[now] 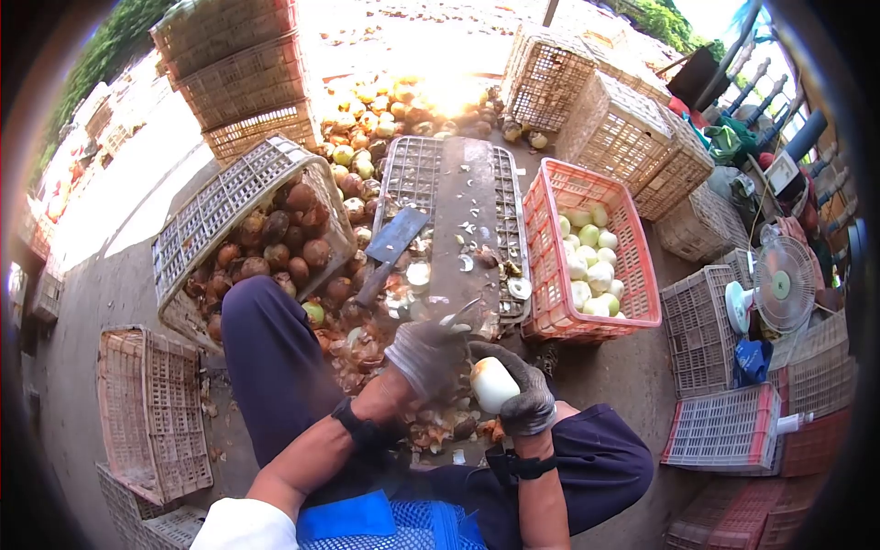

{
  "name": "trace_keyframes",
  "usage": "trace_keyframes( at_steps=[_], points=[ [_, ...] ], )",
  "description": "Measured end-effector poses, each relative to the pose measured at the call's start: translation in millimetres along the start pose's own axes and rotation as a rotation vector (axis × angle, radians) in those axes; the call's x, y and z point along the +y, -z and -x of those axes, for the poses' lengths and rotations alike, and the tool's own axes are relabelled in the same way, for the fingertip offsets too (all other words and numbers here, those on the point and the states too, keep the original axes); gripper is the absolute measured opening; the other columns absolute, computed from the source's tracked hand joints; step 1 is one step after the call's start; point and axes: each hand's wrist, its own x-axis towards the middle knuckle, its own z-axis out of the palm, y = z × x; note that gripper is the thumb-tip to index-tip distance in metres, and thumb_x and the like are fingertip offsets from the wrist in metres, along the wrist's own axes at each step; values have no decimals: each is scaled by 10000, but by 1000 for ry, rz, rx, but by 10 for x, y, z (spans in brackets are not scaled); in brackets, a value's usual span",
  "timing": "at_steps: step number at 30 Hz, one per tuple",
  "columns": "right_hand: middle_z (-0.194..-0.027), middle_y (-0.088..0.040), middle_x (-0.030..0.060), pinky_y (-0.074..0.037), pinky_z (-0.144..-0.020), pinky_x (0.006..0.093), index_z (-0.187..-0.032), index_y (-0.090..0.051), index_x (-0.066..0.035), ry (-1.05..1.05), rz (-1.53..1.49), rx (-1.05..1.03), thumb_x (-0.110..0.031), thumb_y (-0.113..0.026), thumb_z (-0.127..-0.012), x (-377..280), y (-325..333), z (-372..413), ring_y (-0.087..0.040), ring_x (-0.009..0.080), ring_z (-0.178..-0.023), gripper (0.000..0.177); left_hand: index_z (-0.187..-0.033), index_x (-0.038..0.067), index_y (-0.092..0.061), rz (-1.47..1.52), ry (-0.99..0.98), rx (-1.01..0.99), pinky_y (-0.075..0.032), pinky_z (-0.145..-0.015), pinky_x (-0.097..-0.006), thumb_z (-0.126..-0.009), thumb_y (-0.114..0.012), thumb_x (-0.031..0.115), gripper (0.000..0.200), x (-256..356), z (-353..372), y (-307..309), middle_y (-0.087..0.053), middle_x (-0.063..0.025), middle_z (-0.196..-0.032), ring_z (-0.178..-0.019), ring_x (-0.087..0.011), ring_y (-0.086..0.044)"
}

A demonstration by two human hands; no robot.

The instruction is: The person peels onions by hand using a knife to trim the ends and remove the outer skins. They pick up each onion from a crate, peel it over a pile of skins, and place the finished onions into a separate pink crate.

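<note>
My left hand [429, 353], in a grey glove and blurred by motion, is closed around a small knife [463, 312] whose thin blade points up and to the right. My right hand [529, 394], in a dark dirty glove, grips a peeled white onion [495, 384] just beside it. Beyond my hands is a board [466, 220] with onion scraps, laid across an upturned crate [412, 174]. A cleaver [396, 236] rests left of the board, its handle towards me. Peeled onions [598, 266] lie in the red crate [594, 328] at the right.
A tipped crate [234, 206] at left spills unpeeled onions [275, 247]. More onions [367, 119] are heaped behind the board. Stacked crates [240, 82] stand at the back left, others [619, 124] at the back right. A fan [784, 284] sits on crates at right. Skins [353, 348] litter the ground.
</note>
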Motion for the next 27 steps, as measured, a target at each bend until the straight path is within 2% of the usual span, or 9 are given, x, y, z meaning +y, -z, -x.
trace_keyframes(
  at_steps=[1,3,4,6,8,10,14,23,27],
  points=[
    [-1178,-618,165,-499,-913,353,-1245,-537,88,-32,-45,-14,-547,-804,-560,-19,-13,11,-596,242,-1085,972,-929,24,-638,97,-251,-12,-482,-569,-287,-862,-621,141,136,-65,-6,17,-634,-29,-810,-693,-117,-593],
    [-1135,-649,149,-498,-884,315,-1228,-560,79,17,-68,33,-364,-719,-670,-35,-97,17,-622,203,-1012,730,-949,31,-638,270,-90,22,-484,-573,-276,-872,-621,142,136,21,19,63,-634,-26,-813,-697,-114,-597],
    [-1113,-665,141,-497,-869,295,-1220,-571,75,42,-78,58,-272,-676,-725,-46,-124,22,-634,184,-976,613,-959,34,-639,76,-252,13,-484,-566,-274,-878,-621,148,141,-27,-27,113,-635,-23,-810,-683,-113,-596],
    [-1167,-619,180,-508,-922,387,-1249,-526,88,29,14,55,-461,-739,-669,-91,-110,23,-603,266,-1080,827,-978,41,-643,-314,-583,92,-485,-553,-269,-889,-622,160,151,-3,-93,200,-636,-17,-802,-655,-110,-595],
    [-1193,-599,192,-512,-946,423,-1265,-505,89,17,60,57,-518,-783,-632,-97,-85,20,-589,299,-1126,920,-975,44,-645,14,-141,80,-497,-550,-299,-861,-639,181,178,139,33,128,-644,-38,-774,-631,-145,-611],
    [-1191,-602,177,-508,-943,404,-1269,-509,77,4,62,64,-443,-809,-614,-60,-42,10,-592,283,-1114,889,-977,49,-651,-69,-70,28,-510,-563,-354,-810,-666,215,236,115,24,125,-653,-80,-755,-635,-220,-632],
    [-1173,-617,142,-496,-936,360,-1287,-509,50,43,57,125,-240,-855,-454,9,-16,-7,-600,248,-1067,948,-992,64,-653,-1043,-288,-194,-523,-604,-444,-725,-695,240,323,73,-80,139,-669,-159,-802,-700,-361,-652],
    [-1140,-642,123,-484,-942,350,-1306,-495,51,26,229,273,-78,-854,-348,-67,-27,1,-598,227,-1064,1032,-984,76,-582,-1147,-475,-253,-502,-622,-467,-799,-635,252,261,-122,35,-108,-609,-171,-852,-759,-374,-632],
    [-1138,-643,127,-479,-948,347,-1310,-492,53,59,278,274,-110,-878,-333,-21,45,38,-606,225,-1052,1063,-1006,77,-587,-1167,-302,-236,-504,-628,-473,-796,-637,294,306,-93,-17,-139,-610,-173,-854,-774,-376,-638]
  ],
)
